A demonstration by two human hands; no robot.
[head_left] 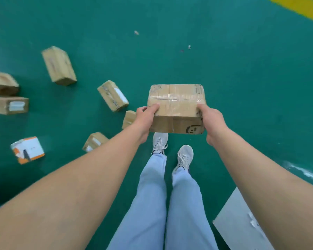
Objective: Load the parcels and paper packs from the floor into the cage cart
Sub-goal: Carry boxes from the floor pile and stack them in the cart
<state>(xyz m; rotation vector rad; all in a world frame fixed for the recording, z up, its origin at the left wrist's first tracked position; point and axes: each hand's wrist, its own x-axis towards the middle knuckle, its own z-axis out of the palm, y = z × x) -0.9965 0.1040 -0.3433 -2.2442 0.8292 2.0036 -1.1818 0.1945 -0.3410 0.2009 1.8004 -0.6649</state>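
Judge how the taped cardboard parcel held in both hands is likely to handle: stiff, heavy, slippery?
The taped parcel probably stays stiff: its edges look square under the left hand and right hand. Likely light for its size, since only the near corners are gripped, arms extended. The glossy tape across the top may be slick; the bare cardboard should grip better.

Person wore light blue loose-legged trousers [170, 204] and white lace-up mesh trainers [184, 156]; both forearms were bare, unsleeved.

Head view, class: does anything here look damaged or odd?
Yes. The orange-and-white box at the left looks torn along its near edge. The parcel gripped by the left hand and right hand carries wrinkled, peeling tape.
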